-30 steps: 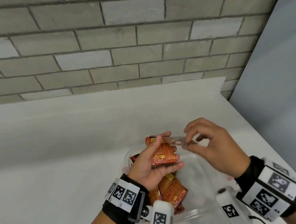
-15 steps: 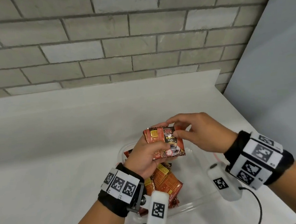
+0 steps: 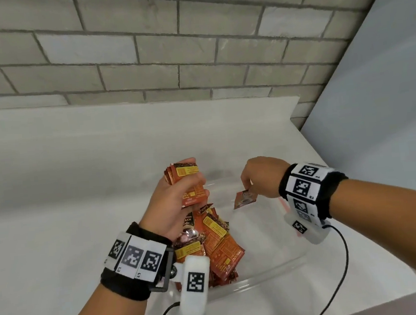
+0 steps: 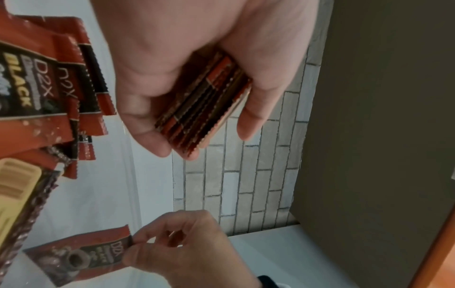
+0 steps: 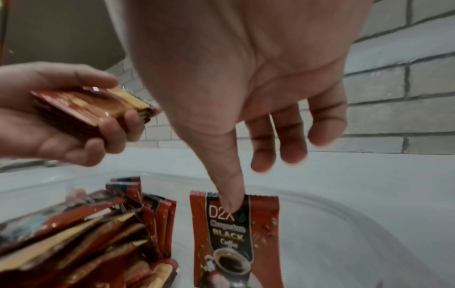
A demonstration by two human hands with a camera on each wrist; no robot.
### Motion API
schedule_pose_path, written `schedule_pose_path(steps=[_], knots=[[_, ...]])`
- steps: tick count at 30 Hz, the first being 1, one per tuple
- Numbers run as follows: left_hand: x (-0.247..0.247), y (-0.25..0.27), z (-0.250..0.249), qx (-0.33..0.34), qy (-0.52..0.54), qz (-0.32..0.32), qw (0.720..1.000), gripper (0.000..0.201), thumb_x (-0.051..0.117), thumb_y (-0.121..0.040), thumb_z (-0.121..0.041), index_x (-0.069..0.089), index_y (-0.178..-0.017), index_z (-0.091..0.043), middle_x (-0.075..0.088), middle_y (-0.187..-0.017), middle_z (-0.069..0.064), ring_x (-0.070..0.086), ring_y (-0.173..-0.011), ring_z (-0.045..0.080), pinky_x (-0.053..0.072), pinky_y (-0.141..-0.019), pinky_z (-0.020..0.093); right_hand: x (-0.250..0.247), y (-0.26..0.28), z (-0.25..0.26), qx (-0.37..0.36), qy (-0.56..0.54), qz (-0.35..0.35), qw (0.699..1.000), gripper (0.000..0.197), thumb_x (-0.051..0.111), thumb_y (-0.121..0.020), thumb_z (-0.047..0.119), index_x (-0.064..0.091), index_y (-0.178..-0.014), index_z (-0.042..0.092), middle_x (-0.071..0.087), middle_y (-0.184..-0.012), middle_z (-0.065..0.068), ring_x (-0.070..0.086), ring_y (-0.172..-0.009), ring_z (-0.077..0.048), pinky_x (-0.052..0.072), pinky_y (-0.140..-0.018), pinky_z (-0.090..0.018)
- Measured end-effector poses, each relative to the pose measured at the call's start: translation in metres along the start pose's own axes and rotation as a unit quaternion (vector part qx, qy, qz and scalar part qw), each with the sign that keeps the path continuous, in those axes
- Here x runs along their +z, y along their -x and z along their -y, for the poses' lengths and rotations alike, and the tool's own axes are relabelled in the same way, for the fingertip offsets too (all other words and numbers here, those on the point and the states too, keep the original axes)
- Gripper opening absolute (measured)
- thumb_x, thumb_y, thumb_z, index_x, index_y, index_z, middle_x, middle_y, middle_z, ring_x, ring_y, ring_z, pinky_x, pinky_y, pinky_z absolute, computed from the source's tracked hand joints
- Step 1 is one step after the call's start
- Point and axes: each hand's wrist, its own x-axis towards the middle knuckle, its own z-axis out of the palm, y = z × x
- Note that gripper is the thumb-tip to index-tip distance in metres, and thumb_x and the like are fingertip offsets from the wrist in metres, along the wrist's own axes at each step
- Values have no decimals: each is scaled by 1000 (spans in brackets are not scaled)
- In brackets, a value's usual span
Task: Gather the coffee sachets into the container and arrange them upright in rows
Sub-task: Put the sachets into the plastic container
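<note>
My left hand (image 3: 180, 200) grips a stack of red coffee sachets (image 3: 186, 178) above the left side of the clear plastic container (image 3: 271, 273); the stack's edges (image 4: 204, 109) show between thumb and fingers. My right hand (image 3: 259, 177) pinches the top of a single sachet (image 3: 244, 198), which hangs upright over the container's right half (image 5: 234, 239). A loose pile of sachets (image 3: 217, 242) lies in the container's left half (image 5: 86, 237).
The container sits near the front right corner of a white table (image 3: 78, 195). A grey brick wall (image 3: 140, 49) stands behind, and a pale panel (image 3: 386, 89) bounds the right. Black cables (image 3: 339, 266) run from the wrist cameras over the table's front edge.
My right hand took one sachet off the left hand's stack and carried it right and down over the container's bare half. The left hand keeps the stack raised.
</note>
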Motion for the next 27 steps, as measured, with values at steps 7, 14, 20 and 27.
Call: schedule_pose_path(steps=[7, 14, 20, 27], knots=[[-7, 2, -2, -3, 7, 1, 1000, 41, 67, -73, -19, 64, -114, -22, 65, -86, 7, 65, -71, 20, 54, -65, 31, 10, -20, -2, 39, 17, 27, 999, 19, 59, -86, 13, 72, -100, 13, 67, -100, -8, 56, -75, -22, 35, -49, -20], [-9, -1, -3, -9, 4, 0, 1000, 42, 67, -73, -20, 64, -115, -22, 68, -83, 5, 66, -70, 19, 55, -65, 31, 15, -25, -2, 47, 2, 36, 998, 19, 61, -88, 16, 72, -104, 15, 67, -103, -7, 60, -80, -21, 47, -63, -25], [-9, -4, -2, -17, -2, -5, 1000, 29, 61, -87, -14, 64, -114, -23, 67, -83, 5, 66, -72, 20, 54, -67, 33, 19, -27, -1, 61, 10, 27, 998, 20, 60, -87, 15, 71, -104, 14, 65, -104, -9, 57, -77, -22, 48, -66, -27], [-9, -6, -1, -16, -7, -6, 1000, 32, 63, -84, -16, 64, -115, -23, 68, -83, 5, 66, -72, 19, 53, -69, 34, 20, -27, -2, 71, 18, 17, 997, 20, 58, -88, 16, 69, -105, 14, 64, -103, -8, 56, -75, -22, 47, -64, -27]])
